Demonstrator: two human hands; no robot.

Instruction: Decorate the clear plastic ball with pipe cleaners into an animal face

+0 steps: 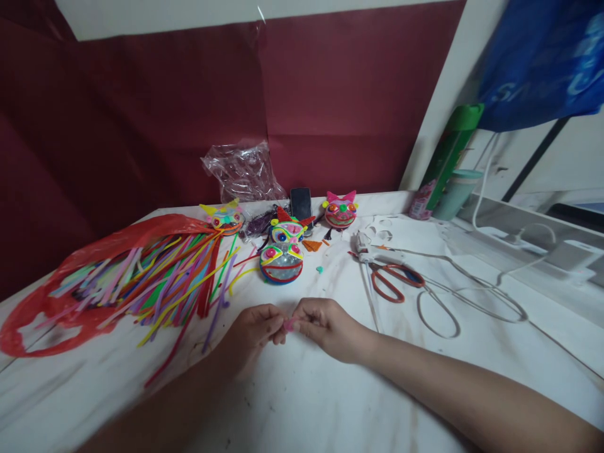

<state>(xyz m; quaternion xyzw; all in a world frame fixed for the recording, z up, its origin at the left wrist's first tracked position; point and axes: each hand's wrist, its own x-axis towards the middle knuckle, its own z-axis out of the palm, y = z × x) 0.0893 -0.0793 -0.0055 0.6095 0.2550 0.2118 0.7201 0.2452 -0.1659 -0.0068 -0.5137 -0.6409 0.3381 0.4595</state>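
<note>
Your right arm (453, 384) and left arm (165, 384) lie nearest, reaching in over the white table (325, 409). To your left sprawls the red bag (141, 228), with a heap of coloured stems (177, 277) spilling from it. Your right hand (328, 324) and left hand (255, 330) meet just this side of the front head (282, 267), apart from it. Off to the right, the scissors (403, 272) lie by the glue gun (363, 245). Smallest is the pink bit (289, 325), between your hands: thumb and forefinger of each seem to pinch it, though its form is too blurred to make out. You look to be working it by fingertip; the next move would call for a light, steady two-handed pinch.
</note>
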